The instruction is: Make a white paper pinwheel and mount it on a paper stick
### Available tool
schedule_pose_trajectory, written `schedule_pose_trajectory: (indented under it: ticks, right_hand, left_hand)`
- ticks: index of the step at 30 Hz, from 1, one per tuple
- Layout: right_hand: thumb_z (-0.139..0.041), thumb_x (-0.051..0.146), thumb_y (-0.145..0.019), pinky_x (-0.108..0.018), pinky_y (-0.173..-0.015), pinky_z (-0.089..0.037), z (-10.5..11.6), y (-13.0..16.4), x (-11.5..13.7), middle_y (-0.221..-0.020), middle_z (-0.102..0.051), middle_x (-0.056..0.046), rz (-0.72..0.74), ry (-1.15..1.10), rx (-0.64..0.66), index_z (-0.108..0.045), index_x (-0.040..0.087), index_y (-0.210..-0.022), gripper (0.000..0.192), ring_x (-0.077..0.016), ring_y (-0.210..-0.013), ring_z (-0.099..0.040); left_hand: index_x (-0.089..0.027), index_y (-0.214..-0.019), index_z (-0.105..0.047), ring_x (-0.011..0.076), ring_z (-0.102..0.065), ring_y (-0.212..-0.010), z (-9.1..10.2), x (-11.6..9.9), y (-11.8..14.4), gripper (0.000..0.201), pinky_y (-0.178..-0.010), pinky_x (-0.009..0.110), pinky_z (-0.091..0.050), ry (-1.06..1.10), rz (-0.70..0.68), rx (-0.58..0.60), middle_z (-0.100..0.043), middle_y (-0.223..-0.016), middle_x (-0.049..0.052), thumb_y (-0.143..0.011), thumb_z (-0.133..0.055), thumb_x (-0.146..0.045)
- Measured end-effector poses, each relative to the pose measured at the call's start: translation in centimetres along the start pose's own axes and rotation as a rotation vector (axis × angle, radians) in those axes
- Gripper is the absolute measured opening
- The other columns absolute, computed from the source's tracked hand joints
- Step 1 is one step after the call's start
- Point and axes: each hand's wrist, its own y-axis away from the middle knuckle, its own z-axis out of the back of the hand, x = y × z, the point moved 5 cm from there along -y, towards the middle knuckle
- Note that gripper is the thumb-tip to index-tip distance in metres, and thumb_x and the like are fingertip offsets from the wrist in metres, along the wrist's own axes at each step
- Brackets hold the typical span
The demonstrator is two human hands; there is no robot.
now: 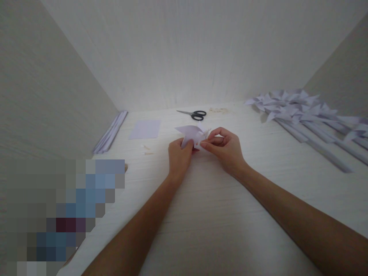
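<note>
Looking down from the head view, you had your left hand [179, 153] and right hand [225, 147] both pinched on the folded paper piece [193, 135], held just above the counter [201, 214], steadying its folds; scissors [193, 114] lay beyond.

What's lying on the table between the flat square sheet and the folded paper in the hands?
In the head view, a few small pale bits lie between the flat sheet and the folded paper; too small to identify.
</note>
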Motion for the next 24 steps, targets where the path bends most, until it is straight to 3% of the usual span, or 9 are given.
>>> schedule_pose_trajectory:
  ticks: [24]
  right_hand:
    - [-0.060, 0.013, -0.058, -0.022, -0.049, -0.040, -0.4, 0.0, 0.9, -0.061, -0.054, 0.005, 0.103, 0.064, -0.021, -0.044, 0.020, -0.063, 0.018, -0.0077, -0.053, -0.050]
  left_hand:
    - [-0.012, -0.056, -0.059, 0.0111, -0.052, -0.046, -0.4, 0.1, 0.1, 0.021, -0.044, 0.021, -0.038, 0.022, 0.007, 0.029, -0.059, -0.051, 0.002, -0.066, -0.047, -0.026]
